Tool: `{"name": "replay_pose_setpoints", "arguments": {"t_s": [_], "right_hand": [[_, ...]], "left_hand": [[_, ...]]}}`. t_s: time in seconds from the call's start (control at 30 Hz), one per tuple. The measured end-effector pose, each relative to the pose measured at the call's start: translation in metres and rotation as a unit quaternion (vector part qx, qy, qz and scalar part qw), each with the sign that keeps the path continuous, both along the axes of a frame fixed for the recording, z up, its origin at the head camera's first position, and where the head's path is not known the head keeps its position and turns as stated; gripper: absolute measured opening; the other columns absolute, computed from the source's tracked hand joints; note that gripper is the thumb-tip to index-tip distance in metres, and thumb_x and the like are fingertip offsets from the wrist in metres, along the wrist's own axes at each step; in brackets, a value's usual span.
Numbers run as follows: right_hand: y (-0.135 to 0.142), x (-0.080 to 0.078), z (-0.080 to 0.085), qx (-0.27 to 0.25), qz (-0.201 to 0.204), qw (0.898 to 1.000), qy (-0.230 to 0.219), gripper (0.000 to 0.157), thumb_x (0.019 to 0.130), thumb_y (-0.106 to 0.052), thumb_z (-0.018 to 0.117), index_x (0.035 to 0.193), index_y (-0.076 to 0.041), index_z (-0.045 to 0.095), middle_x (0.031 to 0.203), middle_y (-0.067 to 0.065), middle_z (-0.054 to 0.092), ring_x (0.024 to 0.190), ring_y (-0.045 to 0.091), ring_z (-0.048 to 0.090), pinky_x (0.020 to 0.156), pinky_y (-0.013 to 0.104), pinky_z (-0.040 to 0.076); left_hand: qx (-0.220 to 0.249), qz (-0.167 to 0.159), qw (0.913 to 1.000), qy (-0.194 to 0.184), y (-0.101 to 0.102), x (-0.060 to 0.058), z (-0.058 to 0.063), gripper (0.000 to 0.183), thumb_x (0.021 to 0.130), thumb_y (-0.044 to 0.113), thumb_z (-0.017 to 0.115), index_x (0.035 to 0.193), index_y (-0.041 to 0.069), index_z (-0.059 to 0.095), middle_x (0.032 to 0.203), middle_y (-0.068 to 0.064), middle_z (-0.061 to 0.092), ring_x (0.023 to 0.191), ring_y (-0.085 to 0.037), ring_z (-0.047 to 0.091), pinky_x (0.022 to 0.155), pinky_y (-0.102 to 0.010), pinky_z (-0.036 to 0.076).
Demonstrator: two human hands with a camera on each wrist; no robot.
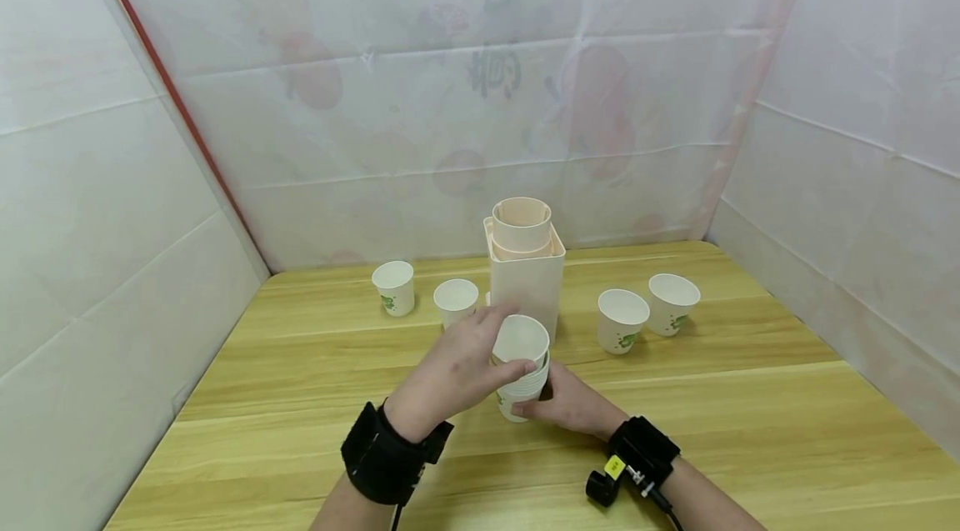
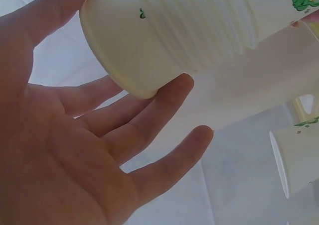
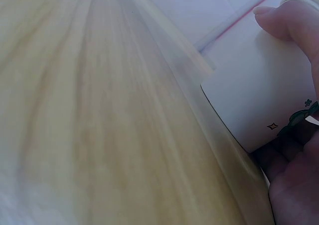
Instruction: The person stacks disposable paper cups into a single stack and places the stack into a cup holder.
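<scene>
A stack of white paper cups [image 1: 517,389] with green leaf prints stands upright on the table, its nested rims showing as ridges. My right hand [image 1: 572,403] grips the stack low down from the right; in the right wrist view its thumb [image 3: 279,21] lies across the cup wall. At the top, my left hand [image 1: 463,360] holds the uppermost paper cup [image 1: 521,338] near its rim. Seen in the left wrist view, thumb and fingers [image 2: 169,98] touch opposite sides of that cup, the little finger standing off it. Part of the stack is hidden behind the left thumb.
A cream square container [image 1: 527,289] with a round tube [image 1: 521,227] in its top stands right behind the stack. Single paper cups stand at the left [image 1: 395,298], left of the container [image 1: 454,306], and at the right [image 1: 621,327], with another cup [image 1: 671,310] beside that one.
</scene>
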State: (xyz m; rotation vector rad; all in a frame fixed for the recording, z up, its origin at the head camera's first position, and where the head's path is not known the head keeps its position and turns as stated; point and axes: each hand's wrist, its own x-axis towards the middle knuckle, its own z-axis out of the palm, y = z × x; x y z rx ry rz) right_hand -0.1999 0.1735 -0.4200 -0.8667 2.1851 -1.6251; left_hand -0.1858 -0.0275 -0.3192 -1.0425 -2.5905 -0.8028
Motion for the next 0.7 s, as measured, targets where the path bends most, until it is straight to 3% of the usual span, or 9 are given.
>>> {"name": "replay_pose_setpoints", "arguments": {"t_s": [0.17,0.7], "right_hand": [[-0.0001,0.0006,0.0004,0.005,-0.005,1.0,-0.001,0.064,0.085,-0.017,0.065,0.136,-0.019,0.027,0.128,0.007,0.043,0.112,0.02,0.047,0.092,0.04,0.041],[0.0001,0.0016,0.0015,0.025,-0.022,0.999,-0.002,0.06,0.084,-0.021,0.067,0.133,-0.017,0.032,0.125,0.006,0.046,0.109,0.02,0.048,0.089,0.038,0.042]], "left_hand": [[-0.012,-0.004,0.9999,-0.002,0.0017,-0.0008,-0.0038,0.059,0.081,0.044,0.067,0.122,0.008,0.046,0.104,-0.005,0.058,0.087,-0.014,0.052,0.072,-0.029,0.047],[-0.04,-0.006,0.9977,-0.054,0.0014,-0.0056,-0.0095,0.057,0.078,0.046,0.069,0.117,0.01,0.048,0.104,-0.005,0.058,0.083,-0.011,0.052,0.068,-0.025,0.046]]}}
